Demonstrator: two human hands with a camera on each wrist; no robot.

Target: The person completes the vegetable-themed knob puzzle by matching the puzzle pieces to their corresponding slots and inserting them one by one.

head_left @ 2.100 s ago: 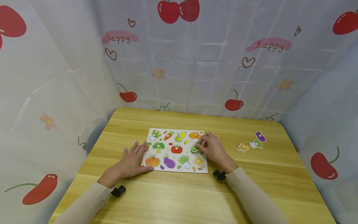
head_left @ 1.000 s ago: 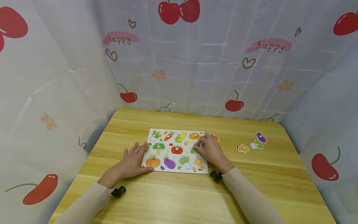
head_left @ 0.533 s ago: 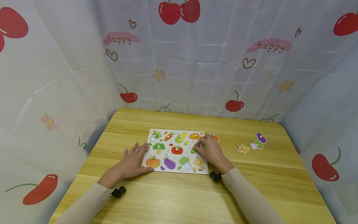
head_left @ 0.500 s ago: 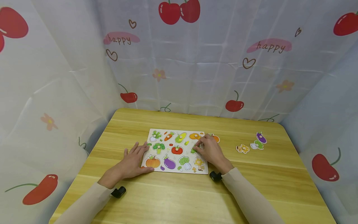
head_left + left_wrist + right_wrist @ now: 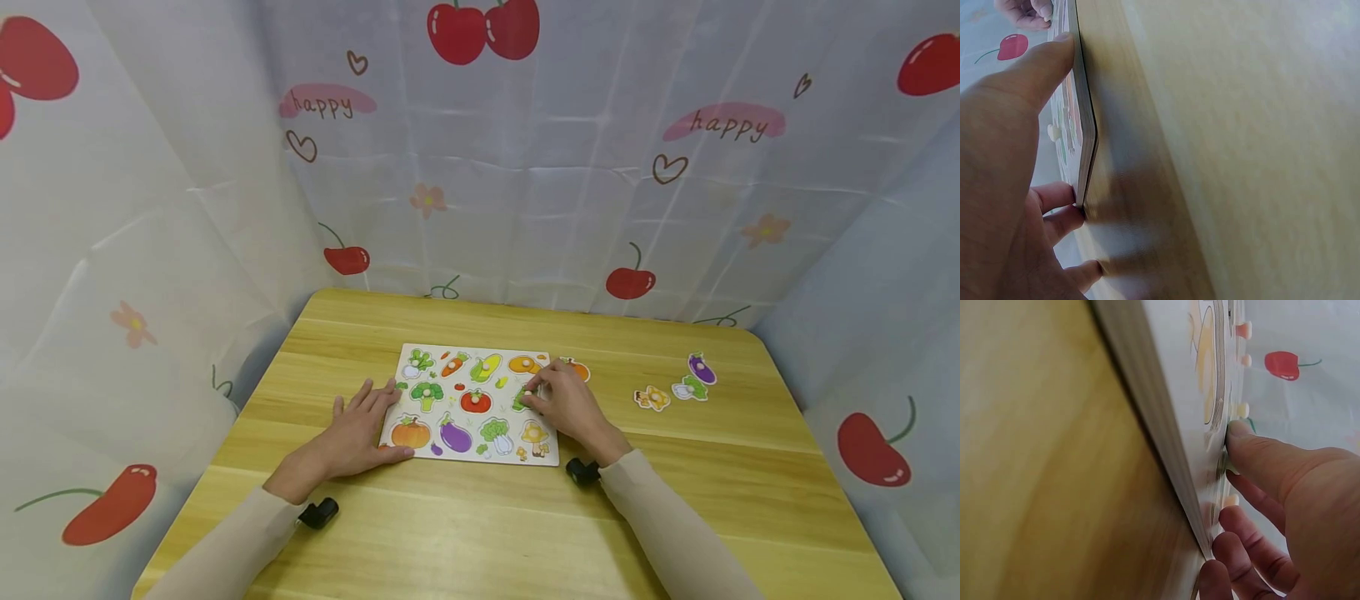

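A white vegetable puzzle board [image 5: 438, 414] lies on the wooden table [image 5: 487, 533]. My left hand [image 5: 378, 417] rests flat beside it, fingers straight, with the thumb [image 5: 1041, 69] and fingertips against the board's left edge [image 5: 1085, 131]. My right hand [image 5: 534, 392] pinches a green vegetable piece [image 5: 519, 402] lying on the board's right side. In the right wrist view the thumb [image 5: 1260, 450] presses on the piece near the board's edge [image 5: 1160, 431]. An orange piece [image 5: 577, 368] lies just off the board behind the right hand.
Three loose pieces lie on the table to the right: a mushroom [image 5: 649, 397], a white and green vegetable [image 5: 686, 387] and an eggplant [image 5: 701, 367]. Cherry-print curtains [image 5: 525, 183] close in the table on three sides.
The green piece, held tilted above the board 2.1 s ago, now lies down on the board under my right fingers. The left hand has not moved.
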